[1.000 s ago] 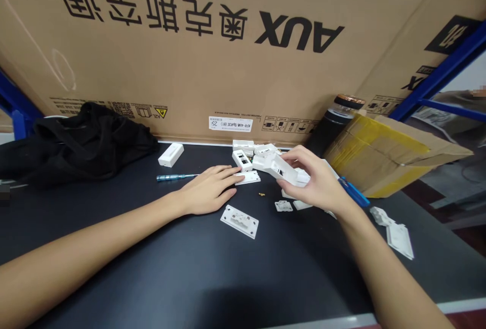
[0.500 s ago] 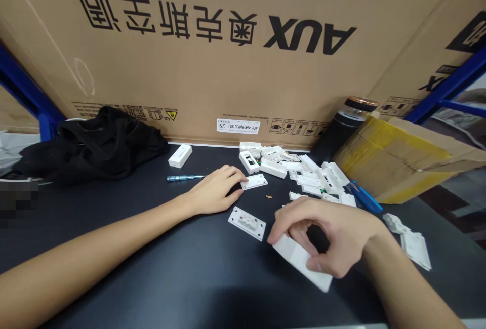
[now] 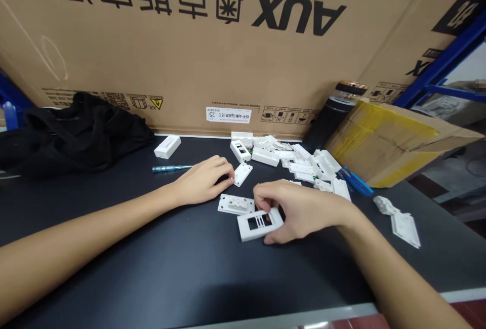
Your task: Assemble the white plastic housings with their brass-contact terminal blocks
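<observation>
My right hand [image 3: 294, 212] grips a white housing [image 3: 246, 228] by its right end; rectangular openings show on its upper face. Just behind the housing, a white plate with a raised block [image 3: 231, 204] lies on the dark table. My left hand [image 3: 205, 179] rests on the table, its fingers drawn together at the near-left edge of a flat white plate [image 3: 243, 172]. Whatever is between those fingertips is too small to make out. Left of that hand lies a blue screwdriver [image 3: 170, 168].
Behind my hands is a pile of white plastic parts [image 3: 299, 162]. A white box-shaped part [image 3: 167, 147] and black cloth [image 3: 76, 136] lie left. At right are a dark bottle [image 3: 329, 116], a taped carton [image 3: 379, 141], a blue tool [image 3: 357, 182] and white pieces [image 3: 405, 228].
The white piece in my right hand has moved left and turned, now showing its openings. The flat plate by my left fingers has rotated. The camera view has shifted.
</observation>
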`<state>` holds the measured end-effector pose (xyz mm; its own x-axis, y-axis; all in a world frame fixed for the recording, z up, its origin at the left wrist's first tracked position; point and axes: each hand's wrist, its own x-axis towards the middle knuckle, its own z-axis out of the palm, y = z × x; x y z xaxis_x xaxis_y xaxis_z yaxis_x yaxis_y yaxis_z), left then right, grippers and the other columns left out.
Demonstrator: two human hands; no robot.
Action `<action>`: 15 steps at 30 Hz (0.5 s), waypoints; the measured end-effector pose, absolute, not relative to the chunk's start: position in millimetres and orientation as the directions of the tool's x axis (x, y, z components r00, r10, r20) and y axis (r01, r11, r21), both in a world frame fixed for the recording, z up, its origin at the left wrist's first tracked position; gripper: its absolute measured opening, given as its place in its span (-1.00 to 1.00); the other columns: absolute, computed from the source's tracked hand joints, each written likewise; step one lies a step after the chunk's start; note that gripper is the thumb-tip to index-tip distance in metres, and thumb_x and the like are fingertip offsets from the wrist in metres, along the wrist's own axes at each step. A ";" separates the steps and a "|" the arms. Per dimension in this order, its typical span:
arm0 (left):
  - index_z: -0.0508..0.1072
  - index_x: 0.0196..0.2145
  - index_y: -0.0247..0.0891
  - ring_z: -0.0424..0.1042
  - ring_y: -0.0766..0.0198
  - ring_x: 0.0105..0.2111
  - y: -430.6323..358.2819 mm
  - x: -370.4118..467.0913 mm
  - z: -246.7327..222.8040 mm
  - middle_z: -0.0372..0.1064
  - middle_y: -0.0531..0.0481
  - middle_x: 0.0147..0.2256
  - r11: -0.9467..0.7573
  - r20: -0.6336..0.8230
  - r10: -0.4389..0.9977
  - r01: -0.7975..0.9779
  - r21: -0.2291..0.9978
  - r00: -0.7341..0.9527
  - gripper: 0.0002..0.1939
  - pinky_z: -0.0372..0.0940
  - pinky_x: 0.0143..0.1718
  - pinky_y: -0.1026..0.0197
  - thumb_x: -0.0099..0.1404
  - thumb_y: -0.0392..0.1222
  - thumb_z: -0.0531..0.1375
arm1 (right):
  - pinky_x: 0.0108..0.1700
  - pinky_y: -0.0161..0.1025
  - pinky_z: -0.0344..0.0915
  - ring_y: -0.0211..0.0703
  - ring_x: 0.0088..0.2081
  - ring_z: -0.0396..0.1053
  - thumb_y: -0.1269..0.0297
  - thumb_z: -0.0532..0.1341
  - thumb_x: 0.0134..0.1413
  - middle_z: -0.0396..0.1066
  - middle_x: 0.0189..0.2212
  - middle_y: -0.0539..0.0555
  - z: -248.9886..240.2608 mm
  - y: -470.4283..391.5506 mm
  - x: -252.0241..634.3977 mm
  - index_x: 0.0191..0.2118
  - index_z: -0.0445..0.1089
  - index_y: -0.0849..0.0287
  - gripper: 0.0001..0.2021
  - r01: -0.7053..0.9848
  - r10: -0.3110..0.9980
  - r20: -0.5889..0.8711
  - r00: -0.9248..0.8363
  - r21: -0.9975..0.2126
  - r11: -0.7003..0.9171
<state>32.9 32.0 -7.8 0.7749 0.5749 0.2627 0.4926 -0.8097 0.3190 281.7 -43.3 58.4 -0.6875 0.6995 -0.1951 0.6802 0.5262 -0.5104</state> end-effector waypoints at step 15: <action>0.38 0.02 -0.23 0.39 0.16 -0.05 27.3 27.9 -5.6 0.37 -0.12 -0.03 -0.818 0.338 0.533 0.369 0.442 0.776 -0.69 0.33 0.01 0.06 0.55 -0.04 -0.05 | -0.28 -0.20 0.22 -0.11 -0.33 0.37 0.31 0.14 0.16 0.47 -0.33 0.07 65.7 -18.8 347.1 -0.29 0.36 0.14 -0.92 0.945 0.965 0.034 -0.258 -0.199 0.260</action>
